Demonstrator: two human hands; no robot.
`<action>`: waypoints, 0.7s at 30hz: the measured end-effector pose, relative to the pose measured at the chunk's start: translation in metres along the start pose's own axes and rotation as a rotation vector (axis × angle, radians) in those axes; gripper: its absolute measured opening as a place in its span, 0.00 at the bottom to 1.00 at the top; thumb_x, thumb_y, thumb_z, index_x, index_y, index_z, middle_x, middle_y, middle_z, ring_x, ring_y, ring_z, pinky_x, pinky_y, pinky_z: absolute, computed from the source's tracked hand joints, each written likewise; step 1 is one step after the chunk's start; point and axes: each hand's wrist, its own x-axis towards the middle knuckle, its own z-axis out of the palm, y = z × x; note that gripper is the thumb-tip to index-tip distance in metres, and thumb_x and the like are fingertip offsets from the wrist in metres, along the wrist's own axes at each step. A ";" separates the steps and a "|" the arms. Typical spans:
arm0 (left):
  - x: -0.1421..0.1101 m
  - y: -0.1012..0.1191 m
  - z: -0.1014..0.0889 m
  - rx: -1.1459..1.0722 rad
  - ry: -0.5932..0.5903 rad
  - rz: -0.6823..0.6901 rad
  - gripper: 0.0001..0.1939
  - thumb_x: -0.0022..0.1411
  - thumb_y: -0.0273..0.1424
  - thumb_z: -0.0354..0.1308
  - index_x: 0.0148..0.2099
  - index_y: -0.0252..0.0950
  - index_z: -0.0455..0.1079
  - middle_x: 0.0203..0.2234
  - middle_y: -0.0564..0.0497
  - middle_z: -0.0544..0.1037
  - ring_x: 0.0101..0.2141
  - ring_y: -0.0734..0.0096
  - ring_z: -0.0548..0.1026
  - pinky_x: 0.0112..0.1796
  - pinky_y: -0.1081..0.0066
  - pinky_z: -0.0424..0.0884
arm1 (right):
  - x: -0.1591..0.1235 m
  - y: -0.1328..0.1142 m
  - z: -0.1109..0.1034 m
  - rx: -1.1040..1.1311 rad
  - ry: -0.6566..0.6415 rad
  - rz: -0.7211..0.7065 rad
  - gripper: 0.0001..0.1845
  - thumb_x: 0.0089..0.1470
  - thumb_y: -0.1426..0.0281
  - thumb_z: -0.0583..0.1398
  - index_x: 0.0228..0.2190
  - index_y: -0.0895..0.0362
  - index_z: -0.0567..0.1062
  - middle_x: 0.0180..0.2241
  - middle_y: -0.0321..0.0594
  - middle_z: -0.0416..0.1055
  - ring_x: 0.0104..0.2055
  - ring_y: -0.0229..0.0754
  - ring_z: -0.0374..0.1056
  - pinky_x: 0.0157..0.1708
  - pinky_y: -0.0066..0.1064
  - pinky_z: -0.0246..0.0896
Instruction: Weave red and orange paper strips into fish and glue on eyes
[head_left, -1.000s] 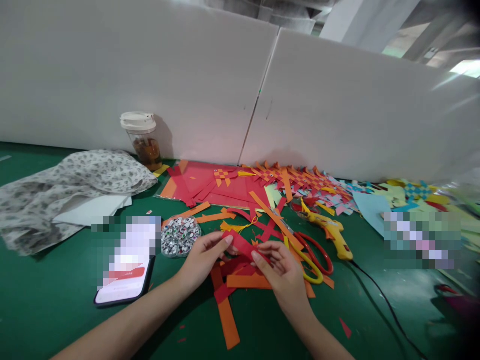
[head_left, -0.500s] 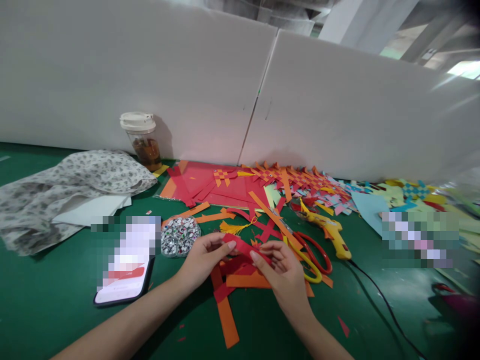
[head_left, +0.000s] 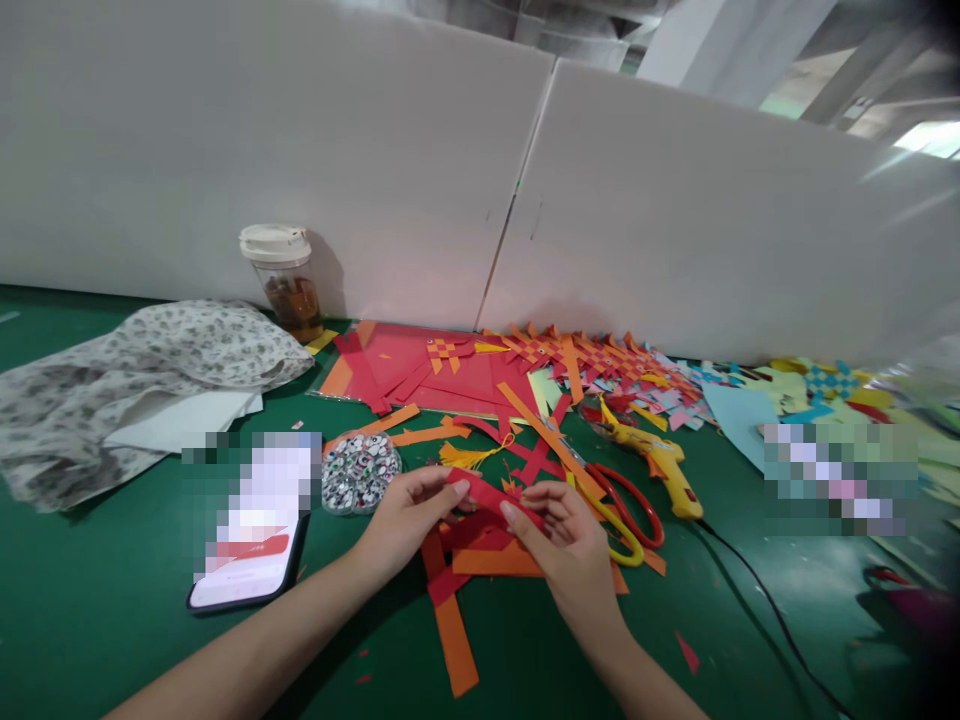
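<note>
A red paper strip point(head_left: 487, 494) is stretched between my two hands, just above the table. My left hand point(head_left: 420, 505) pinches its left end between thumb and fingers. At the other end my right hand point(head_left: 566, 530) pinches it the same way, its fingers curled behind. Below the hands lie crossed orange paper strips point(head_left: 454, 640) and more red strips, partly covered. Scissors with red and yellow handles point(head_left: 626, 545) rest beside my right hand. A yellow tassel point(head_left: 469, 456) lies just beyond the strip. Close to my left hand is a clear case of googly eyes point(head_left: 360, 470).
A yellow glue gun point(head_left: 660, 465) with a black cord lies to the right. Woven paper fish point(head_left: 600, 360) line the white partition point(head_left: 375, 200). On the left are a phone point(head_left: 251, 540), a patterned cloth point(head_left: 172, 350) and a lidded cup point(head_left: 289, 290).
Almost nothing differs. Both hands keep their pinch on the red paper strip, with only a very slight shift of the fingers.
</note>
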 end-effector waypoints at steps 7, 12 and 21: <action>0.000 -0.001 0.000 -0.004 0.010 -0.009 0.10 0.54 0.36 0.58 0.32 0.35 0.74 0.25 0.49 0.77 0.28 0.72 0.73 0.29 0.74 0.67 | 0.000 -0.001 0.000 -0.014 0.004 -0.002 0.15 0.41 0.60 0.65 0.29 0.55 0.69 0.28 0.38 0.68 0.32 0.41 0.68 0.31 0.30 0.68; 0.000 0.000 0.000 0.002 0.005 -0.005 0.10 0.54 0.36 0.58 0.32 0.35 0.74 0.26 0.48 0.78 0.29 0.70 0.74 0.30 0.73 0.67 | 0.000 0.000 0.000 -0.002 0.007 0.001 0.16 0.40 0.60 0.66 0.29 0.55 0.69 0.27 0.38 0.69 0.31 0.41 0.68 0.31 0.31 0.68; 0.000 0.001 0.000 0.015 -0.001 0.006 0.11 0.55 0.36 0.57 0.32 0.34 0.75 0.26 0.48 0.78 0.29 0.69 0.74 0.29 0.73 0.67 | 0.000 -0.001 0.000 -0.009 0.034 -0.034 0.15 0.39 0.61 0.66 0.28 0.56 0.69 0.27 0.38 0.68 0.30 0.40 0.68 0.29 0.29 0.68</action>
